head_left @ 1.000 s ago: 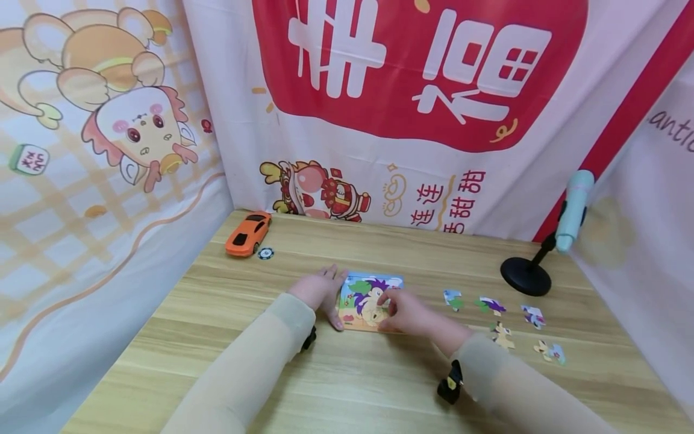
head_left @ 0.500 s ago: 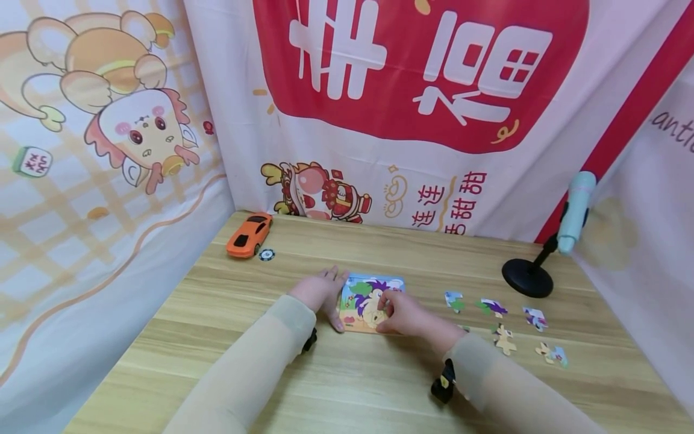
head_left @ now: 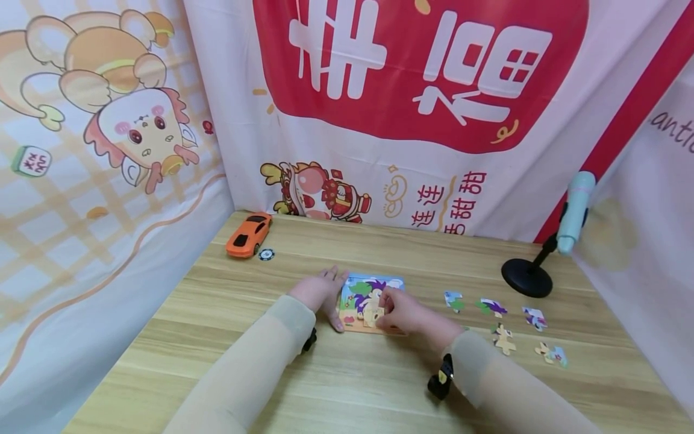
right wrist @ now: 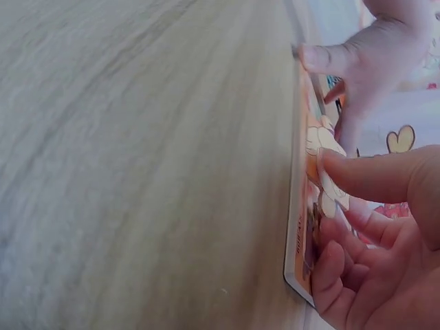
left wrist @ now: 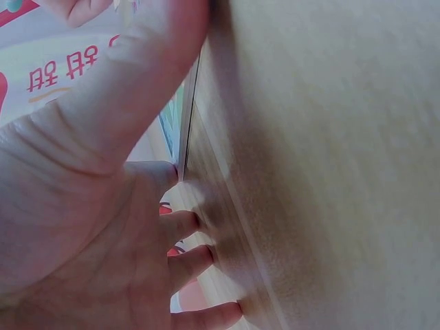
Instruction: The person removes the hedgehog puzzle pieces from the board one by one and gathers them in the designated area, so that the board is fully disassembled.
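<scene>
The puzzle board [head_left: 371, 304] lies mid-counter, partly filled; five loose pieces [head_left: 504, 340] wait to its right. Your left hand [left wrist: 103, 206] presses flat beside its edge. Your right hand [right wrist: 371, 234] pinches a tan piece [right wrist: 323, 172] on the board.

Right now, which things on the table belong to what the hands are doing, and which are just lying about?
In use:
puzzle board
puzzle piece held by right hand
left hand steadying the board
loose pieces

Lying about:
orange toy car
small disc
microphone stand
</scene>
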Motion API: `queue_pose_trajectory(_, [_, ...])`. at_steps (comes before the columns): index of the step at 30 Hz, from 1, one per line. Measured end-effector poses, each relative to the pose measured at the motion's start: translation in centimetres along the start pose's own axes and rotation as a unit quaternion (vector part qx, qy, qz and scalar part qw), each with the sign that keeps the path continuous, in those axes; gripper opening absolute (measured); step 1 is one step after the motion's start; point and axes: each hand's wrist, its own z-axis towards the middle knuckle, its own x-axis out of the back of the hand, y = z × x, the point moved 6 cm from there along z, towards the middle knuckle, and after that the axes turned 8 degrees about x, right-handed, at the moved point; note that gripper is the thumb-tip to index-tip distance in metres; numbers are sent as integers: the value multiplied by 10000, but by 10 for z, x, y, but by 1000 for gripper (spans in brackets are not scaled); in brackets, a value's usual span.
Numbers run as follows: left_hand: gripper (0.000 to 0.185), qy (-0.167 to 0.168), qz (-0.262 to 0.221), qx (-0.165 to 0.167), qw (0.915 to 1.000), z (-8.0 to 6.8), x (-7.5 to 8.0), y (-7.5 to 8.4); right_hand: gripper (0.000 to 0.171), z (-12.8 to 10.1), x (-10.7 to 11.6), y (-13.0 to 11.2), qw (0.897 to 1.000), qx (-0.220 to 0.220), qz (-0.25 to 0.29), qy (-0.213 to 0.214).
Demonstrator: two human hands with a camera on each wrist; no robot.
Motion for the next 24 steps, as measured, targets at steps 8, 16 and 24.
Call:
queue_pose_trajectory(8, [138, 49, 28, -49, 10000, 2, 0, 0, 12, -3, 4, 6, 9954, -108, 947, 27])
queue_pose_trajectory(16, [136, 31, 126, -101, 9999, 0, 0, 2, 11, -11, 8, 6, 9908, -133, 1347, 0])
queue_pose_trajectory(24, [139, 75, 214, -190, 9996, 1, -1, 2, 10, -37, 38, 1, 9900, 94, 1398, -143])
